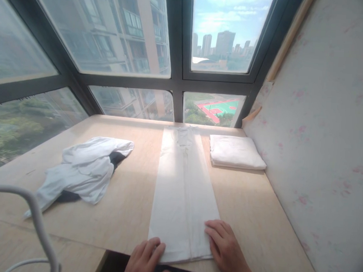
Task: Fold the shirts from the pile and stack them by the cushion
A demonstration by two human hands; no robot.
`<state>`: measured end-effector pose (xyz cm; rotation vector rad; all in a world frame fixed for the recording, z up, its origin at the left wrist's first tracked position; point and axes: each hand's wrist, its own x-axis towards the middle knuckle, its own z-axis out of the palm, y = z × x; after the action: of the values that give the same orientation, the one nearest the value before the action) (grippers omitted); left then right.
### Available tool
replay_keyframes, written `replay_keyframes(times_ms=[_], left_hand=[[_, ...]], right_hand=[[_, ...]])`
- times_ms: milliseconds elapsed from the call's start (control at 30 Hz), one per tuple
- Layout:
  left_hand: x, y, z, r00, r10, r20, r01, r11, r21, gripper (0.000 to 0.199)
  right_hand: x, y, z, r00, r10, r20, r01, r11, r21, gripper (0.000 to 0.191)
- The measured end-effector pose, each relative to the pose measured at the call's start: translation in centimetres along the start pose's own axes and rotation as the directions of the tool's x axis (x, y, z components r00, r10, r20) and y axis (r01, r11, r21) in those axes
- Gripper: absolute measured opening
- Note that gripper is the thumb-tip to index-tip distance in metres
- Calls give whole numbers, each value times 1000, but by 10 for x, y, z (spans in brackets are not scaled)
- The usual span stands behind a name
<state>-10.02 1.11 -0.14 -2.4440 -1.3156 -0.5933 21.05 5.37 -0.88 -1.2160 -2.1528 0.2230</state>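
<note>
A white garment (178, 193), folded into a long narrow strip, lies flat and runs from the window side to the near edge of the wooden surface. My left hand (147, 259) touches its near left corner, with the fingers apart. On the near right edge rests my right hand (225, 247), palm down, its fingers loosely spread on the cloth. Neither hand visibly grips the fabric. The collar end of the garment, with a small label, points to the window.
A crumpled white garment with dark parts (85, 169) lies at the left. At the back right sits a folded white stack (236, 151) beside the wall (331, 141). A curved grey tube (38, 213) rises at the near left. Windows close off the far side.
</note>
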Motion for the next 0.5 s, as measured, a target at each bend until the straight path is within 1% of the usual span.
replay_keyframes(times_ms=[67, 100, 200, 267, 333, 367, 400, 500], left_hand=[[4, 0, -1, 999, -10, 37, 12, 999, -38, 44], [6, 0, -1, 999, -24, 37, 26, 997, -69, 40], [8, 7, 5, 993, -115, -40, 107, 981, -164, 29], [6, 12, 11, 981, -170, -98, 147, 968, -205, 27], [3, 16, 13, 974, -187, -130, 156, 963, -218, 28], [1, 16, 12, 976, -179, -126, 150, 966, -210, 27], [0, 15, 9, 983, -156, -99, 135, 972, -195, 25], [-1, 8, -4, 997, -72, 21, 74, 989, -130, 22]], right_hand=[[2, 0, -1, 1000, 3, -14, -3, 1000, 5, 33], [3, -1, -1, 1000, 2, -20, -2, 1000, 4, 33], [1, -4, -4, 999, 1, -36, -1, 1000, -12, 33], [-1, -6, -7, 999, 3, -40, -5, 999, -33, 31], [-5, -8, -10, 1000, -1, -20, -1, 998, -60, 28], [-8, -9, -11, 1000, -4, -2, 4, 997, -78, 27], [-12, -9, -12, 1000, -6, 16, 8, 995, -100, 27], [-24, -8, -14, 999, -23, 44, 30, 984, -173, 34]])
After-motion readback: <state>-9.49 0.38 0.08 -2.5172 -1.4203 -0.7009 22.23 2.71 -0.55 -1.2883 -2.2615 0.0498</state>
